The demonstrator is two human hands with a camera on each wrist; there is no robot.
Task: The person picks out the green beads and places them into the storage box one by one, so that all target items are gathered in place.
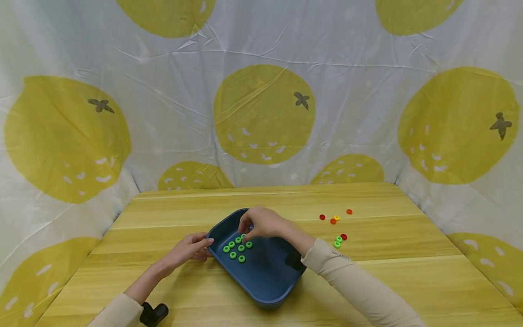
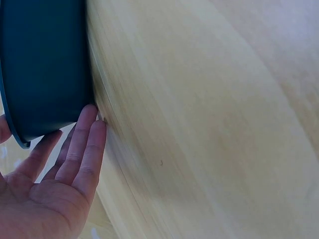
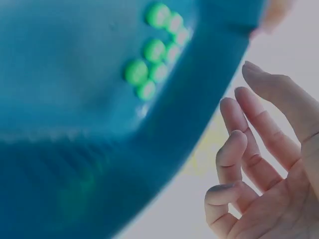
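Observation:
A dark blue rectangular tray [image 1: 265, 277] stands at an angle on the table, with several small green rings [image 1: 242, 259] on its floor toward the left end. My left hand [image 1: 189, 247] holds that end, thumb at the rim and fingers against the outer wall [image 2: 47, 64]. Over the tray is my right hand [image 1: 263, 222], its fingertips pointing down close to the far green rings. In the right wrist view, the thumb and fingers [image 3: 271, 94] are spread apart with nothing visible between them. The right forearm overlaps the tray's far right rim in the head view.
To the right of the tray lie loose rings: two green rings [image 1: 337, 241], a yellow ring [image 1: 337, 218], and several red and orange ones [image 1: 349, 211]. The wooden table [image 1: 184, 209] ends at a lemon-print curtain [image 1: 265, 36] at the back and sides.

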